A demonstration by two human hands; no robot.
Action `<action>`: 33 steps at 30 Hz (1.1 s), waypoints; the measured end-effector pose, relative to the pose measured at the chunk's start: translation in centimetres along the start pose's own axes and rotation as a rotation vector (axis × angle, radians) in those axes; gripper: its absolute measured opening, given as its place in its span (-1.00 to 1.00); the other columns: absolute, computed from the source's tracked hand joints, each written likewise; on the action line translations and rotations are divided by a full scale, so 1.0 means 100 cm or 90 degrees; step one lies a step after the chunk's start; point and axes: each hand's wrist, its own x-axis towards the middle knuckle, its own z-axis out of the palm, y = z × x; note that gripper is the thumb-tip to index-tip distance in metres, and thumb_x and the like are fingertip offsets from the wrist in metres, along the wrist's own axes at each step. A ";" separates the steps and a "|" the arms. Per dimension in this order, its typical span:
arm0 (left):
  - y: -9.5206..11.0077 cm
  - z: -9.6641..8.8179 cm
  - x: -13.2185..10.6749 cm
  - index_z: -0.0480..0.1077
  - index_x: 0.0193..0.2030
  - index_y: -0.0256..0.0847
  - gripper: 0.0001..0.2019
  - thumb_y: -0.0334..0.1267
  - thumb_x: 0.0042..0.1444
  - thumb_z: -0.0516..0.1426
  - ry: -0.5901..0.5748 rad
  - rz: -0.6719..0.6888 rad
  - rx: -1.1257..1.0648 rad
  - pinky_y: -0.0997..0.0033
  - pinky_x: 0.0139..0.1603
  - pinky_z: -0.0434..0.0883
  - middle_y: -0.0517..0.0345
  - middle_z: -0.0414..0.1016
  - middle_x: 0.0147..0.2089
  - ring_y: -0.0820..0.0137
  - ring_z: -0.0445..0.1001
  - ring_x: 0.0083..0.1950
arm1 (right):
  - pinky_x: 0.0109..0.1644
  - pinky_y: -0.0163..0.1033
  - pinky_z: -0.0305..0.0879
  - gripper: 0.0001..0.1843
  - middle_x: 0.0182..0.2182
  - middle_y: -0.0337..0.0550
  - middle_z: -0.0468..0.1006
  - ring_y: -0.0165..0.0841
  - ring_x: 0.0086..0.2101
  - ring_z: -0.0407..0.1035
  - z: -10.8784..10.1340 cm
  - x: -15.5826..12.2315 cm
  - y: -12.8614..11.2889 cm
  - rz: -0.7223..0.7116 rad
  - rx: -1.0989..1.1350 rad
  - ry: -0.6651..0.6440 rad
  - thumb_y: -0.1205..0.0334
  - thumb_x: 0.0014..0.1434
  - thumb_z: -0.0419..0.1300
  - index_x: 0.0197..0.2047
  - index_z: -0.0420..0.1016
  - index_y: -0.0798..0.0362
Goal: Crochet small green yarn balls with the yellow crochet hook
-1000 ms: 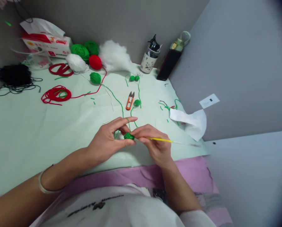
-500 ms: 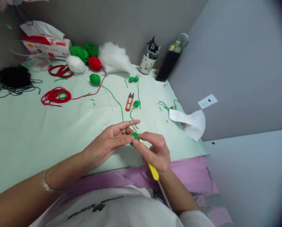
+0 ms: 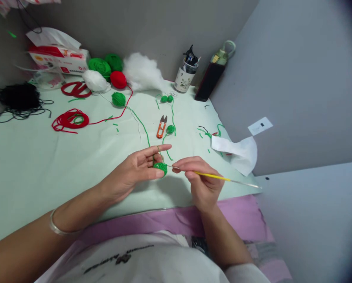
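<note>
My left hand (image 3: 137, 169) pinches a small green crocheted piece (image 3: 161, 168) between thumb and fingers, with its index finger stretched out and green yarn (image 3: 143, 127) looped over it. My right hand (image 3: 199, 177) is closed on a yellow-handled crochet hook (image 3: 215, 177), whose tip meets the green piece and whose metal tail points right. The yarn runs back across the pale green table (image 3: 46, 157) to a small green yarn ball (image 3: 118, 99).
Orange thread snips (image 3: 162, 126) and small green crocheted balls (image 3: 166, 98) lie beyond my hands. At the back are red (image 3: 118, 79), green (image 3: 100, 66) and white (image 3: 94, 79) yarn, stuffing (image 3: 142, 72), a tissue box (image 3: 59, 57), a jar (image 3: 185, 74) and a bottle (image 3: 212, 76). White paper (image 3: 240, 151) lies right.
My right hand has swung the hook back from pointing toward my body to pointing right, and its tip is at the green piece again. My left hand has kept its hold.
</note>
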 end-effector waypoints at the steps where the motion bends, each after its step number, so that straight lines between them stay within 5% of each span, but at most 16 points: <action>1: 0.000 -0.001 0.000 0.55 0.23 0.11 -0.43 -0.28 0.03 0.41 -0.006 0.001 0.012 0.47 -0.04 0.32 0.24 0.37 -0.14 0.46 0.36 -0.12 | -0.23 -0.13 0.60 -0.86 -0.29 -0.12 0.72 -0.28 -0.29 0.60 0.000 0.001 -0.001 0.030 0.026 0.009 0.27 0.34 0.29 -0.13 0.71 -0.08; 14: 0.003 -0.001 -0.002 0.59 0.18 -0.11 -0.61 -0.20 0.23 0.22 -0.098 -0.043 -0.053 0.44 -0.17 0.34 0.17 0.45 -0.18 0.46 0.36 -0.26 | -0.37 -0.29 0.49 -0.84 -0.42 -0.19 0.66 -0.41 -0.48 0.51 -0.003 0.006 0.001 0.246 0.256 0.032 0.10 0.29 0.35 -0.28 0.69 -0.03; 18: 0.001 0.000 0.000 0.57 0.21 -0.06 -0.59 -0.19 0.21 0.30 -0.069 -0.022 -0.035 0.37 0.03 0.38 0.16 0.52 -0.12 0.39 0.46 -0.11 | -0.35 -0.30 0.48 -0.83 -0.43 -0.23 0.62 -0.43 -0.46 0.49 -0.001 0.006 0.000 0.290 0.310 -0.002 0.08 0.30 0.33 -0.25 0.67 -0.04; 22: -0.001 0.000 0.002 0.52 0.26 0.01 -0.52 -0.21 0.18 0.35 -0.062 0.031 0.008 0.28 0.18 0.37 0.12 0.57 0.06 0.31 0.50 0.07 | -0.22 -0.22 0.51 -0.84 -0.22 -0.15 0.66 -0.39 -0.34 0.53 0.003 0.002 -0.001 0.208 0.229 -0.017 0.18 0.38 0.25 -0.12 0.69 -0.08; 27: -0.002 0.001 0.000 0.45 0.32 0.00 -0.38 -0.24 0.10 0.42 -0.024 0.060 0.108 0.32 0.15 0.38 0.15 0.58 -0.02 0.32 0.51 0.08 | -0.07 -0.12 0.51 -0.77 -0.11 -0.11 0.70 -0.27 -0.11 0.55 0.008 -0.001 -0.001 0.073 0.021 -0.030 0.30 0.38 0.24 -0.05 0.71 -0.15; 33: -0.001 0.003 0.000 0.43 0.35 -0.10 -0.27 -0.25 0.00 0.44 0.019 0.067 0.182 0.27 0.10 0.41 0.16 0.51 -0.14 0.30 0.50 -0.01 | -0.08 -0.06 0.52 -0.79 -0.12 -0.13 0.73 -0.22 -0.08 0.58 0.008 0.000 0.002 0.086 0.008 -0.066 0.27 0.38 0.24 -0.06 0.71 -0.17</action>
